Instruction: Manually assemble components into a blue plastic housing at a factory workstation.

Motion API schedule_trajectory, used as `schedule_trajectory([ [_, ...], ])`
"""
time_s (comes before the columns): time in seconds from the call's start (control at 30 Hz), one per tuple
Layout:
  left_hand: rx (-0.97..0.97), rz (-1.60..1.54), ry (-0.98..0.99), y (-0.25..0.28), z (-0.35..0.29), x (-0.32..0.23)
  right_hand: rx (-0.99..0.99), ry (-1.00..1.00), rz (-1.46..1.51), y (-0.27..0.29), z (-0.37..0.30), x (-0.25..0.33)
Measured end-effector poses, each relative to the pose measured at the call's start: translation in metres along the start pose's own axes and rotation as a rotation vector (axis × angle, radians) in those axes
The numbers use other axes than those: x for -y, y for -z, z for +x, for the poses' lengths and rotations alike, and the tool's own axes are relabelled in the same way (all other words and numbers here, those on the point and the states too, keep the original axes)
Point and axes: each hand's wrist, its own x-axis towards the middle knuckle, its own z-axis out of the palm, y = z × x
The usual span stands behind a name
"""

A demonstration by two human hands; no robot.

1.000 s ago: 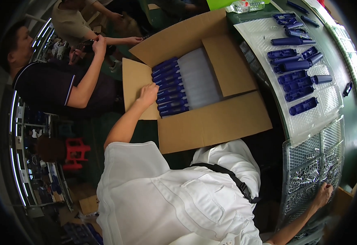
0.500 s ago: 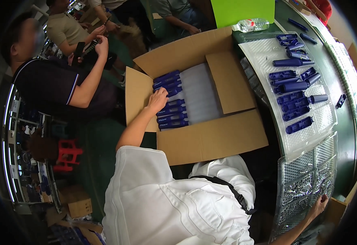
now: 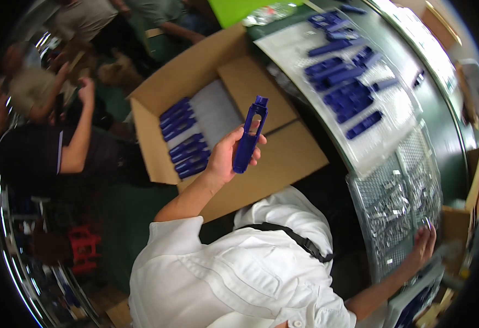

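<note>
My left hand (image 3: 224, 157) is closed round a dark blue plastic housing (image 3: 244, 148), a long hollow shell with an oval opening and a narrow neck at its top. It is lifted above the open cardboard box (image 3: 256, 183). Inside the box, more blue housings (image 3: 189, 148) lie in a row along the left side, beside a whitish sheet (image 3: 215, 106). Far to the right, my right hand (image 3: 422, 249) is at the edge of a clear plastic tray (image 3: 379, 199) of small shiny metal parts (image 3: 381, 224). Its fingertips pinch a small shiny metal part (image 3: 428, 223), blurred in outline.
On the green-topped table (image 3: 436, 82), a white blister tray (image 3: 381, 147) carries several blue housing pieces (image 3: 349, 101). A clear bottle (image 3: 270, 13) lies at its far end. People stand at the far left, near a red stool (image 3: 84, 249).
My left hand has taken a blue housing from the box's row and raised it toward me. The view has turned, and my right hand now shows a shiny part at its fingertips.
</note>
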Motion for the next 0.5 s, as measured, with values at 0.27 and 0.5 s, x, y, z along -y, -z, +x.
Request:
schedule_trajectory([
  [0.27,0.788,0.084,0.612,-0.191,0.005,0.135,0.162,0.436,0.014,-0.053,-0.108,0.127],
  [0.5,1.049,0.326,0.633,-0.243,-0.009,0.167,0.030,0.313,-0.268,-0.032,-0.125,0.116],
])
